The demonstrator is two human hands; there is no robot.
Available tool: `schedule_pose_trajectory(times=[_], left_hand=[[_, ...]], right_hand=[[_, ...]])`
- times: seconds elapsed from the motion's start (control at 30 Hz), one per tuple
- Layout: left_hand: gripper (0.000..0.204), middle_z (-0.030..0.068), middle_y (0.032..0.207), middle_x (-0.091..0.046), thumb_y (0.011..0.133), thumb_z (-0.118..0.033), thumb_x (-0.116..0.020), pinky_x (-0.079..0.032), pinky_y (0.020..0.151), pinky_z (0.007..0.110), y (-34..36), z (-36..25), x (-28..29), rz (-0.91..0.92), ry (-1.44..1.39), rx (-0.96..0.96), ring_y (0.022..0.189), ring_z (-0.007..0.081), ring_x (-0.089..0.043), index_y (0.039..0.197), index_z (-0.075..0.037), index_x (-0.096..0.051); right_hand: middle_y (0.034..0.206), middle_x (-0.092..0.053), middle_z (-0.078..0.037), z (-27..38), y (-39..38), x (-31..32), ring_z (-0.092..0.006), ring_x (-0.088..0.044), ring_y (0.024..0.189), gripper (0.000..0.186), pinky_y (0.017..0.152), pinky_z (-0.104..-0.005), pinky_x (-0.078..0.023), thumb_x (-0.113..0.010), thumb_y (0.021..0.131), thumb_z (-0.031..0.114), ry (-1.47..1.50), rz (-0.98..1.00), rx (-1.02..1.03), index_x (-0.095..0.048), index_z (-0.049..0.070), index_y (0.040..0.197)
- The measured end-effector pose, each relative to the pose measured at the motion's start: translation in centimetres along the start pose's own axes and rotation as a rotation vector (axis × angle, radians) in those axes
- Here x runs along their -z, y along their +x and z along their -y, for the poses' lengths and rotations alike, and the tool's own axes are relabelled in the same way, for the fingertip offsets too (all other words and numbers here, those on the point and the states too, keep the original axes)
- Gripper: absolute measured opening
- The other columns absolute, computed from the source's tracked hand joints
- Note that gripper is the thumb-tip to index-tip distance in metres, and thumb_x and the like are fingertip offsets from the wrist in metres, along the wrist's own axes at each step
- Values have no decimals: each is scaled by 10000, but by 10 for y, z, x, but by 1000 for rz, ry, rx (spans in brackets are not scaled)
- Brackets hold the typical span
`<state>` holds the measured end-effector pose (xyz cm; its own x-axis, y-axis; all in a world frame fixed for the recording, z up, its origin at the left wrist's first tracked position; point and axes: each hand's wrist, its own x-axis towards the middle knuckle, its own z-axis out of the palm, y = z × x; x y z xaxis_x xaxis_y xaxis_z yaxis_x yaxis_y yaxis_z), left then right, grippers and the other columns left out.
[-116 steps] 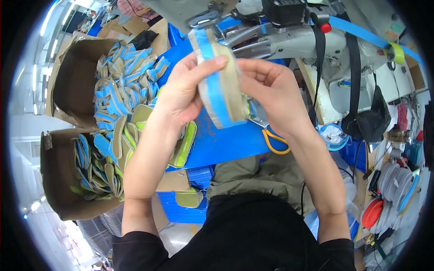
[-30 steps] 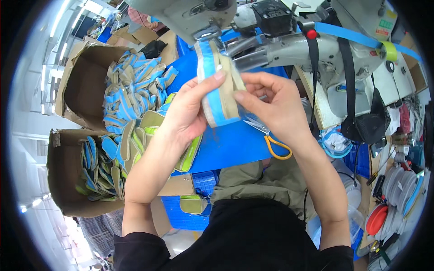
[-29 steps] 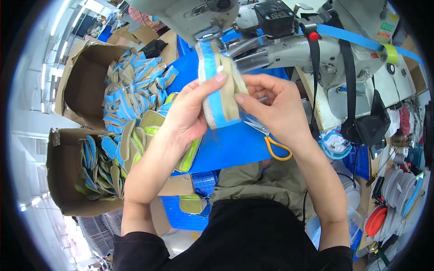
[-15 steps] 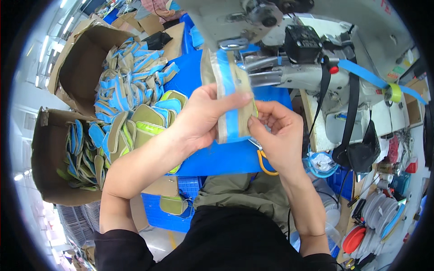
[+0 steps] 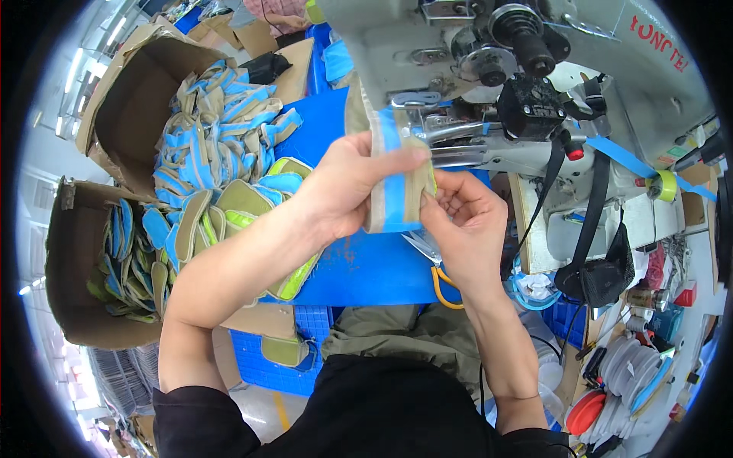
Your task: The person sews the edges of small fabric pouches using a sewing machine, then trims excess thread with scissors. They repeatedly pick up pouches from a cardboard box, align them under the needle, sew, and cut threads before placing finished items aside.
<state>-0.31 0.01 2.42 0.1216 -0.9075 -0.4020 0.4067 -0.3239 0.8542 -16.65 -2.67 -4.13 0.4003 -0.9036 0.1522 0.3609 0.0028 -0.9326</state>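
A beige fabric band [image 5: 392, 204] with a blue stripe runs up to the needle area of an industrial sewing machine [image 5: 450, 72]. On its left side my left hand [image 5: 347, 179] is closed, the thumb lying across the front of the cloth. My right hand [image 5: 467, 214] pinches the band's right edge between thumb and fingertips, where a sliver of yellow-green shows. Under the hands, scissors [image 5: 437, 276] with orange handles lie on the blue work surface [image 5: 359, 267], partly hidden by my right hand. The band's upper end disappears behind the machine's parts.
Striped fabric bands [image 5: 217, 130] are heaped at the left beside a cardboard box [image 5: 126, 99]. Below them, green, blue and beige padded pieces [image 5: 244, 202] spill from another box [image 5: 69, 259]. At the right hang black straps [image 5: 592, 198]; spools [image 5: 626, 370] stand lower down.
The view has shifted, showing more of the machine and scissors. Both hands keep their hold on the fabric band, with little change in their grip.
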Motion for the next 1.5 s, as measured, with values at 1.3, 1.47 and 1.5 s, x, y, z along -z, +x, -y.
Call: schedule_pose_trajectory(times=[1.3,1.47,1.5], left_hand=[[243,38,940,-729,857,-110,-822,-552,739,268,16,19,7,-75,360,-521,830,73,-656,1031,-14,-683],[248,100,845,-712,832,-148,-817,-518,653,306,10,40,13,-197,456,-705,739,137,-673,962,-11,-657],[257,121,819,-685,831,-175,-815,-505,628,334,9,42,15,-231,476,-771,715,205,-672,928,-18,-636]], right_hand=[[959,-720,-59,-19,16,-5,-85,-656,852,200,779,-223,-520,-728,896,-51,-149,-202,183,-688,-32,1091],[987,-713,-62,-23,13,6,-86,-660,871,176,803,-219,-528,-708,938,-13,-307,-193,173,-649,-26,1103],[992,-712,-66,-23,13,4,-91,-663,876,176,809,-224,-531,-709,944,3,-328,-185,218,-642,-24,1104]])
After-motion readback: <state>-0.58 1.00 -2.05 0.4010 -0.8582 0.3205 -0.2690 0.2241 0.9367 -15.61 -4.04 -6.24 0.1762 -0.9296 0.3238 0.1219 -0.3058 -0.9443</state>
